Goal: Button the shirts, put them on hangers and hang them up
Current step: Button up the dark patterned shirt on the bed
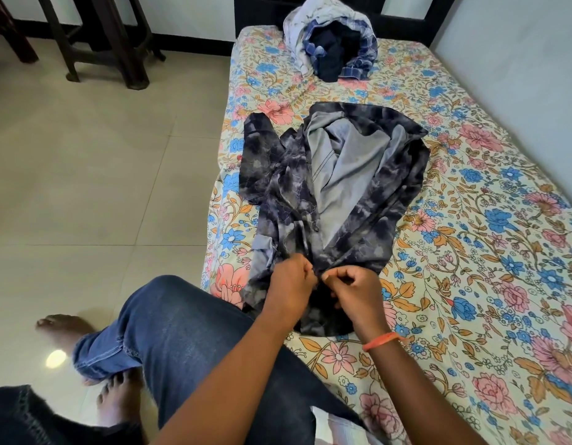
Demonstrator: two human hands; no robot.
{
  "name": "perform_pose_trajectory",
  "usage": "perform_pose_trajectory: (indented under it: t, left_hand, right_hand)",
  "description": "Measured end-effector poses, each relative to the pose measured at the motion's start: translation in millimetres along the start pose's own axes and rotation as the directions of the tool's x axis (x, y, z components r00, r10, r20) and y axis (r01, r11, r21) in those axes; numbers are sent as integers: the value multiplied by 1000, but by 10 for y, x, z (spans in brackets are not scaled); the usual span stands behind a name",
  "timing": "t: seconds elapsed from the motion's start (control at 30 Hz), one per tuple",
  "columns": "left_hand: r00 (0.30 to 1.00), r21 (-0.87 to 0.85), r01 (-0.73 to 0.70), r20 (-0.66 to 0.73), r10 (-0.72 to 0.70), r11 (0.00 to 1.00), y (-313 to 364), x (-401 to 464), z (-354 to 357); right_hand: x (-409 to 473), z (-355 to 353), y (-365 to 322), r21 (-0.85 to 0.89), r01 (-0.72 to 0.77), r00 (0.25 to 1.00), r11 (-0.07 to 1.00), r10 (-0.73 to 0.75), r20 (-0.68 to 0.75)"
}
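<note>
Pinching the dark patterned shirt point(336, 187) placket near its hem, both hands: left hand point(289, 284), right hand point(352, 289).

No readable text, labels, brands or nos. anywhere — shirts, bedsheet, etc. all bare of lettering.

Counts on and around the bed

One dark blue-grey tie-dye shirt point(336, 194) lies spread out, one heap of checked and white clothes point(332, 43) behind it, two bare hands, left point(291, 285) and right point(352, 292), one orange wristband point(379, 341).
</note>
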State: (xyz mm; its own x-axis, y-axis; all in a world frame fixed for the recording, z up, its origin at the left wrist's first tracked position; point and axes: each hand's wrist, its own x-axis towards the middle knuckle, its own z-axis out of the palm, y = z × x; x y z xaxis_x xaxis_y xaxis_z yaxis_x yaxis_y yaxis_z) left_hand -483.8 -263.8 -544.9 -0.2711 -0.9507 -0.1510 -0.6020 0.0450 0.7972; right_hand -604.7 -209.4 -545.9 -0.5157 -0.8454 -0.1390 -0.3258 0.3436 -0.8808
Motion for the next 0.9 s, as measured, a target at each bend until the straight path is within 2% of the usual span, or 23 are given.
perform_pose_trajectory:
  t: [0.07, 0.13, 0.23, 0.3, 0.33, 0.4, 0.47, 0.53, 0.6, 0.77, 0.9]
  left_hand:
    - [999, 177, -42, 14, 40, 983, 21, -7, 27]
    - [995, 373, -94, 8, 99, 923, 68, -32, 38]
    - [925, 628, -273, -36, 377, 729, 148, -44, 30]
    - [863, 662, -350, -49, 504, 663, 194, 46, 52]
    - [865, 632, -361, -48, 500, 685, 231, 116, 61]
    - [928, 472, -303, -53, 370, 828, 317, 266, 42]
    - [976, 346, -157, -88, 199, 925, 344, 429, 25]
    - [987, 310, -79, -111, 119, 947, 311, 575, 28]
    - [987, 279, -60, -125, 98, 959, 259, 643, 36]
    - [979, -4, 106, -175, -105, 994, 269, 689, 62]
    - [979, 3, 172, -107, -171, 985, 285, 784, 76]
  right_hand:
    - [71, -37, 12, -77, 75, 992, 994, -82, -98]
    - [160, -52, -45, -98, 152, 973, 983, -166, -159]
    - [368, -35, -192, -143, 197, 960, 970, -220, -172]
    - [539, 15, -238, -182, 147, 975, 972, -173, -137]
    - [620, 51, -220, -197, 100, 985, 975, -125, -120]
    - [730, 124, -163, -249, 3, 993, 969, -33, -114]
    - [765, 172, -125, -272, -32, 991, 962, -4, -130]
    - [774, 177, -121, -227, -57, 989, 972, 24, -147]
    - [762, 146, -113, -140, -94, 983, 986, 70, -168]
    - [683, 92, -4, 175, -147, 964, 974, 181, -194]
    - [707, 114, -36, 187, -172, 962, 967, 206, -180]
